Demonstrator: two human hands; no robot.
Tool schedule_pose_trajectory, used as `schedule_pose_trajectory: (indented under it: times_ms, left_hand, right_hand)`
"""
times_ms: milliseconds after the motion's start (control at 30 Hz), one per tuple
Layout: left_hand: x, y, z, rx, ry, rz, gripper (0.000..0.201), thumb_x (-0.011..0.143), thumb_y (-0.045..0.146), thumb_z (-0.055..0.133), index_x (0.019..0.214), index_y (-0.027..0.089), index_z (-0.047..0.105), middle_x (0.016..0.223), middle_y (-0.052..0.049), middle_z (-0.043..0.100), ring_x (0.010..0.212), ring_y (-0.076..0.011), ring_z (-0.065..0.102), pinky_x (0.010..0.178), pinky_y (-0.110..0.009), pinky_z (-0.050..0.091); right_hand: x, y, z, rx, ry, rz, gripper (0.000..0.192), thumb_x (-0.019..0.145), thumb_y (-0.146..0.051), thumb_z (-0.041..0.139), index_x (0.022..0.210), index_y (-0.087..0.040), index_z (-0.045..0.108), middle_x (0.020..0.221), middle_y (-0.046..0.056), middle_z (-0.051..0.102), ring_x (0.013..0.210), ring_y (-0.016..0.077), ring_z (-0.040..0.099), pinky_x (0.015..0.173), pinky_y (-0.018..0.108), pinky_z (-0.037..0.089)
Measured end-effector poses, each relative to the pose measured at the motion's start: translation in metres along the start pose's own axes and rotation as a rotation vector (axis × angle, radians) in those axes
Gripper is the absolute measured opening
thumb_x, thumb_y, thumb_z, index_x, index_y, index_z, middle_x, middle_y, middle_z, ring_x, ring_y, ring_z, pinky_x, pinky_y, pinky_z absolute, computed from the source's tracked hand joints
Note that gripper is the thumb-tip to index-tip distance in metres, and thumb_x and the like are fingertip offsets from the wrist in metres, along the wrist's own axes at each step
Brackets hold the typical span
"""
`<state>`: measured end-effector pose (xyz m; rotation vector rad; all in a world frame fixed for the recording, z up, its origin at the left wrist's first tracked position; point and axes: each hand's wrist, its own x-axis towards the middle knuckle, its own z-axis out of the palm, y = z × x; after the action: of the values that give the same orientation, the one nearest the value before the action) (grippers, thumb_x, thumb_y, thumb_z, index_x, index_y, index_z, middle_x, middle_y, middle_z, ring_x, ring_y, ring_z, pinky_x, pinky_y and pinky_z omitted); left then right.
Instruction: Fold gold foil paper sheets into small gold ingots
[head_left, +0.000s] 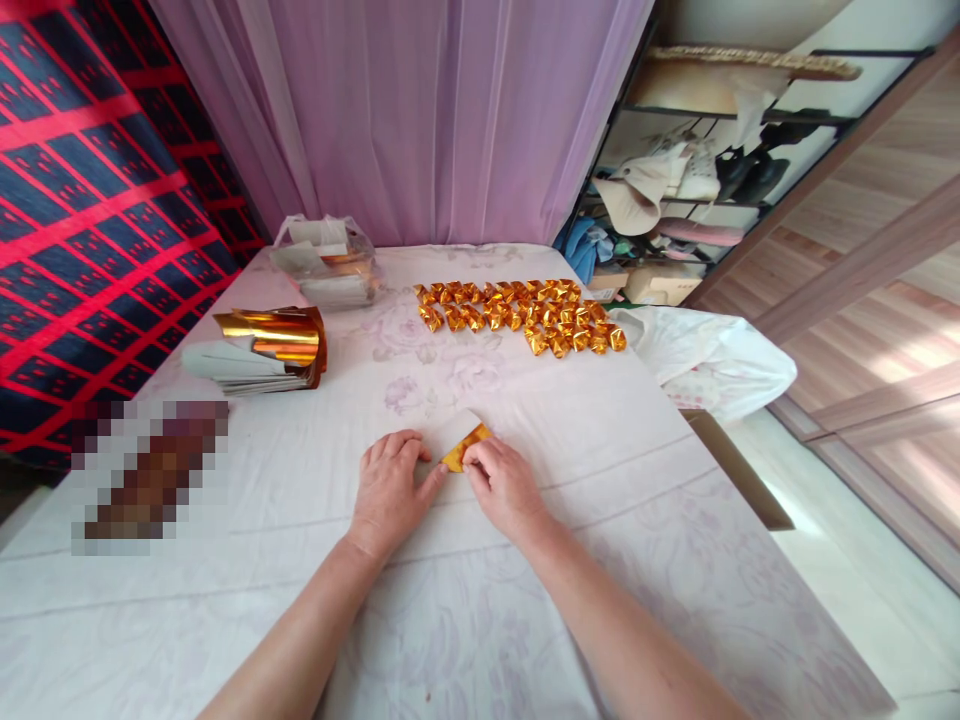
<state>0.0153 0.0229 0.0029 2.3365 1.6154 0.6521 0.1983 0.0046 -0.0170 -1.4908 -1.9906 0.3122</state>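
A small sheet of gold foil paper (463, 447) lies on the tablecloth in front of me, partly folded, with its pale backing showing at the top and gold along the lower edge. My right hand (506, 487) pinches its right side between thumb and curled fingers. On the other side rests my left hand (390, 488), palm down, fingers lightly bent on the cloth and thumb stretched to the paper's left corner. Farther back, several folded gold foil pieces (551, 312) stand in rows. The fingertips of my right hand cover part of the sheet.
At the left stands a curled stack of gold foil sheets (289, 345). Behind it is a clear plastic bag (334, 265) of more paper. A white plastic bag (720, 355) hangs by the table's right edge, near a shoe rack (739, 115). Something at far left is blurred out.
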Motion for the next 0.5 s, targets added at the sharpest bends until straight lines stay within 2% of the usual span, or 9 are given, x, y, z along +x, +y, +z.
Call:
schedule_pose_trajectory:
  times_ms: [100, 333, 500]
  left_hand:
    - [0.000, 0.003, 0.003, 0.059, 0.024, -0.001, 0.015, 0.084, 0.035, 0.064, 0.086, 0.021, 0.057, 0.108, -0.009, 0.064, 0.103, -0.0289, 0.056, 0.088, -0.045, 0.042]
    - [0.000, 0.000, 0.004, 0.059, 0.035, 0.041, 0.006, 0.089, 0.028, 0.056, 0.090, 0.023, 0.057, 0.110, -0.009, 0.064, 0.103, -0.0265, 0.056, 0.089, -0.044, 0.041]
    - [0.000, -0.001, 0.002, 0.029, 0.027, 0.038, 0.008, 0.089, 0.029, 0.055, 0.089, 0.022, 0.059, 0.110, -0.009, 0.064, 0.103, -0.0269, 0.056, 0.089, -0.045, 0.042]
  right_hand:
    - [0.001, -0.001, 0.000, 0.005, -0.009, 0.007, 0.014, 0.087, -0.010, 0.050, 0.081, -0.022, 0.056, 0.080, 0.001, 0.062, 0.079, 0.0178, 0.057, 0.072, 0.028, 0.041]
    - [0.000, -0.004, 0.000, -0.004, -0.003, 0.012, 0.015, 0.087, -0.011, 0.049, 0.080, -0.023, 0.056, 0.079, 0.002, 0.062, 0.079, 0.0177, 0.058, 0.071, 0.027, 0.042]
    - [0.000, 0.009, -0.010, 0.120, 0.116, -0.009, 0.016, 0.087, -0.012, 0.046, 0.087, -0.023, 0.058, 0.084, 0.003, 0.065, 0.081, 0.0171, 0.061, 0.074, 0.028, 0.046]
